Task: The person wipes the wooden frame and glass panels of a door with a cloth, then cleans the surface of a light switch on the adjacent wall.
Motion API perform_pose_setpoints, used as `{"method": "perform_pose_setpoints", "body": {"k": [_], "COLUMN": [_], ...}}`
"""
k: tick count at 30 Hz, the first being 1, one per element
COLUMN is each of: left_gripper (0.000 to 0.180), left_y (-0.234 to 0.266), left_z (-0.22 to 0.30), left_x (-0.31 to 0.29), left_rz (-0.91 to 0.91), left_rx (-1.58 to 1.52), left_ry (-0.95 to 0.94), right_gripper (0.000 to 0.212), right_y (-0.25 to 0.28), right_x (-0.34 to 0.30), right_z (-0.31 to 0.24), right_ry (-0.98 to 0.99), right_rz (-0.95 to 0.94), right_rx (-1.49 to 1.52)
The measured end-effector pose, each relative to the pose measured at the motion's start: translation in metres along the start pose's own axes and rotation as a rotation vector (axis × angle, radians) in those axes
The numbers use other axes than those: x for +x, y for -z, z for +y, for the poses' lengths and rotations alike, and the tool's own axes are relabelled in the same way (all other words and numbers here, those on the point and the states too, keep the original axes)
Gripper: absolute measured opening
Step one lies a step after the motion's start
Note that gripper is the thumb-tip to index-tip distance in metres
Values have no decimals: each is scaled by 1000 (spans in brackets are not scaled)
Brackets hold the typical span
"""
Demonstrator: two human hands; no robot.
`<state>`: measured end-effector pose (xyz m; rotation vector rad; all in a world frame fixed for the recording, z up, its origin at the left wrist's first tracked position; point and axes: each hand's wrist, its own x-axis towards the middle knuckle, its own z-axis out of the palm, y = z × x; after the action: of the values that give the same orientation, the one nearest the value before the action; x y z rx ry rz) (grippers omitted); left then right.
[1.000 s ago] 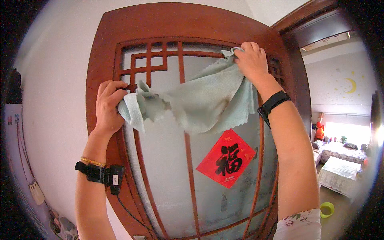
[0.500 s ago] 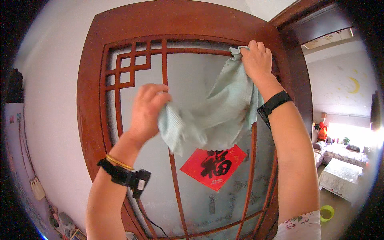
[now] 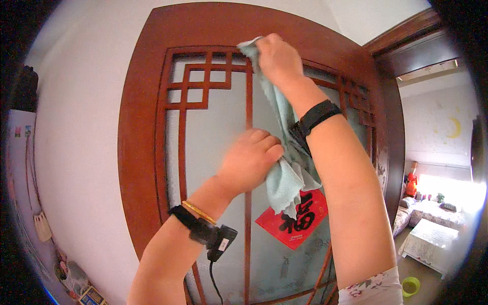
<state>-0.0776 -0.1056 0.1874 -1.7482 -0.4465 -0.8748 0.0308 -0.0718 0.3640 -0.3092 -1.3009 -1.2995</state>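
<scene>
A pale green cloth hangs in front of a brown wooden door with frosted glass. My right hand is raised high and grips the upper end of the cloth, near the top edge of the glass. Lower down, my left hand is closed around another part of it, the loose end dangling below the fingers. That end overlaps a red diamond-shaped paper on the glass. My right forearm hides part of the door and cloth.
Wooden lattice crosses the upper corners of the glass. At the right, a doorway opens onto a room with a cloth-covered table and a green bin. On the left are a white wall and a hanging pouch.
My right hand has moved left and up along the door with the cloth. My left hand has shifted right and lower, and the cloth, spread between them before, now hangs narrower. The view has shifted slightly.
</scene>
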Motion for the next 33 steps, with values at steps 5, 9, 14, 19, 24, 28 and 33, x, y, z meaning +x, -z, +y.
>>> {"method": "perform_pose_setpoints", "body": {"k": [5,9,14,19,24,28,33], "left_gripper": [25,25,26,26,25,26,25], "left_y": [-4,-9,-18,-22,-16,-23,-41], "left_z": [-1,-4,-6,-11,-10,0,23], "left_x": [1,11,13,15,27,48,75], "left_rz": [21,48,33,62,14,18,73], "left_rx": [-15,-54,-10,32,101,240,231], "left_ry": [-22,-46,-48,-44,9,179,173], "right_gripper": [17,17,20,16,18,18,17], "right_y": [-11,-9,-5,3,16,31,54], "right_x": [3,0,-1,-12,-52,-63,-113], "right_z": [-3,22,46,66,159,220,300], "right_ry": [191,228,193,106,-35,-244,-235], "right_rz": [49,76,-37,-48,-162,-314,-309], "right_rx": [115,37,-1,-74,-112,-149,-225]}}
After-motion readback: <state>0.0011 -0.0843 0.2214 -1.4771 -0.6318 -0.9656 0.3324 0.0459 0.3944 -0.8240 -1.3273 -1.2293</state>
